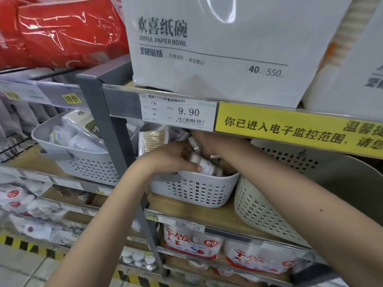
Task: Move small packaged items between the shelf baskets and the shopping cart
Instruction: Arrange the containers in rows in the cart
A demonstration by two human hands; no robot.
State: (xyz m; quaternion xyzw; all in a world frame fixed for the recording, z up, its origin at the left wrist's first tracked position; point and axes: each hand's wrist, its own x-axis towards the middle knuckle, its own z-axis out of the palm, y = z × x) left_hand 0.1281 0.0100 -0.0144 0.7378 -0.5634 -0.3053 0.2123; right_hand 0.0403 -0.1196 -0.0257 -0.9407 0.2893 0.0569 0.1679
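Both my hands reach into a small white perforated basket (196, 191) on the wooden shelf. My left hand (172, 158) grips a small clear cylindrical tube of cotton swabs (204, 163), lying tilted over the basket's front rim. My right hand (209, 141) is deeper inside, under the shelf edge above, its fingers around another small tube (194, 142). A flat pack of cotton swabs (152, 139) stands at the basket's back left. No shopping cart is in view.
A beige perforated basket (259, 212) sits to the right, a larger white basket (87, 162) of packets to the left beyond a grey upright post (112, 141). The upper shelf's price rail (178, 111) hangs low over the hands. Paper bowl packs (217, 48) stand above.
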